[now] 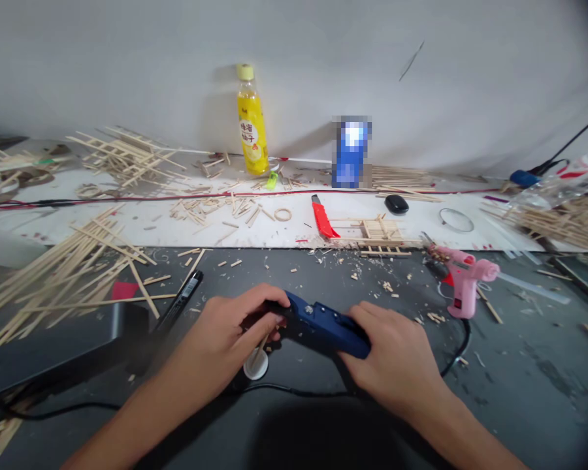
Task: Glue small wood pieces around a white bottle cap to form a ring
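Note:
A dark blue elongated hand tool [318, 323] is held low over the dark table, tilted down to the right. My right hand [389, 346] wraps round its right end. At the tool's left end, my left hand [247, 320] is closed, thumb and index finger pinched together against it. A thin wooden stick [263, 344] shows below the left thumb; its upper end is hidden by the fingers. Under that hand is a small white disc [255, 365], and I cannot tell whether the stick touches it.
A pink glue gun [463, 277] lies at right with its cord. Ahead are a red utility knife [323, 219], a small wooden stick frame [382, 232] and a yellow bottle [252, 130]. Loose sticks [98, 261] and a black marker [183, 297] lie left. Wood scraps are scattered about.

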### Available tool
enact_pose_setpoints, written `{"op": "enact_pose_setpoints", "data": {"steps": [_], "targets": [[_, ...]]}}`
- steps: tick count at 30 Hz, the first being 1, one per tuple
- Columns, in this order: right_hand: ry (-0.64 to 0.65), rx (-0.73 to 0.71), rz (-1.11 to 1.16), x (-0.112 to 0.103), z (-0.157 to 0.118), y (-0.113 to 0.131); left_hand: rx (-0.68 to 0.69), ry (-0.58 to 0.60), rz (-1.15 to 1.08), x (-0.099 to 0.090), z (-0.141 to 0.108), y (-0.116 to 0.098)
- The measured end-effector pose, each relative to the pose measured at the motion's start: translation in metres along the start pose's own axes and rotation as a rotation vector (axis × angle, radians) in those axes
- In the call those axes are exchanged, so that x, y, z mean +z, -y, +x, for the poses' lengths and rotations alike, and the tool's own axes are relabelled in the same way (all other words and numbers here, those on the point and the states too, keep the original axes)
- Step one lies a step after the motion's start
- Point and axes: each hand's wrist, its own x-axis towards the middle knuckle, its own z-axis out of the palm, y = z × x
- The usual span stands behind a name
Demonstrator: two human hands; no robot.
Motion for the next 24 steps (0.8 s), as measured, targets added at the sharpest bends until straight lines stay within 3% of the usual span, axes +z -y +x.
{"op": "enact_pose_setpoints", "data": {"steps": [7, 14, 19, 24], "targets": [[-0.129, -0.083, 0.051, -0.003, 0.002, -0.013, 0.061, -0.001, 0.128, -0.007, -0.005, -0.005], [0.027, -0.014, 0.225, -0.016, -0.002, -0.005, 0.228, -0.169, 0.267, -0.008, -0.015, 0.0], [0.061, 0.007, 0.256, -0.017, -0.005, 0.001, 0.166, -0.225, 0.228, -0.005, -0.016, -0.008], [0.039, 0.035, 0.25, -0.012, -0.006, 0.002, 0.208, -0.159, 0.238, -0.007, -0.014, -0.01]]}}
